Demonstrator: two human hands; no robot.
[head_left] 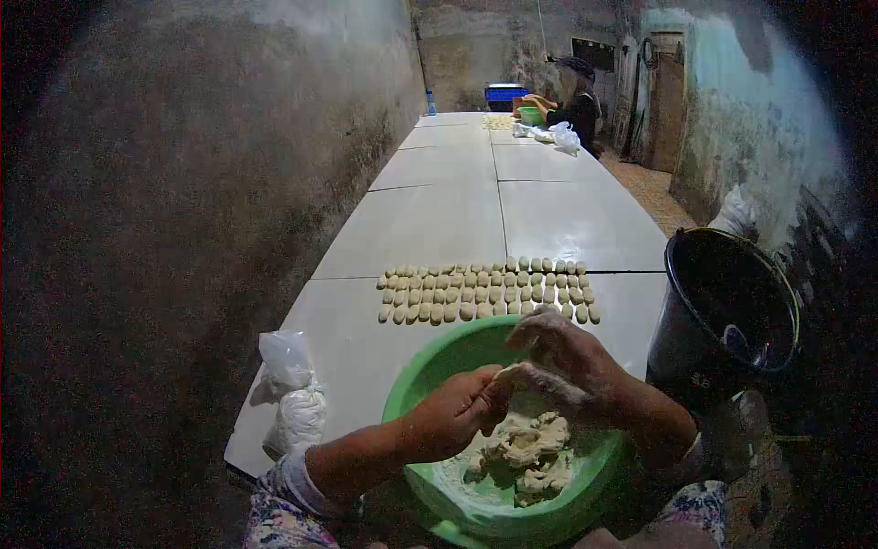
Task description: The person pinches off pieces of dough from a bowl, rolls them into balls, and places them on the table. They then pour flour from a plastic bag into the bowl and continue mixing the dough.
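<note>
A green basin [402,384] stands at the near edge of the table, with lumps of pale dough [526,448] and loose flour inside. Above the dough, my left hand [462,412] is closed, its fingertips pressed together beside the floury thumb of my right hand [572,366]. What those fingertips grip is hidden. My right hand is curved, fingers apart from the thumb and dusted with flour. Just beyond the basin, several rows of small oval dough pieces [485,291] lie on the white table.
A tied plastic bag of white powder [300,416] sits at the table's left edge. On the right is a large black bucket [681,320]. Another person [576,105] works at the far end by a green bowl [530,115] and plastic bags [553,135]. A wall runs along the left.
</note>
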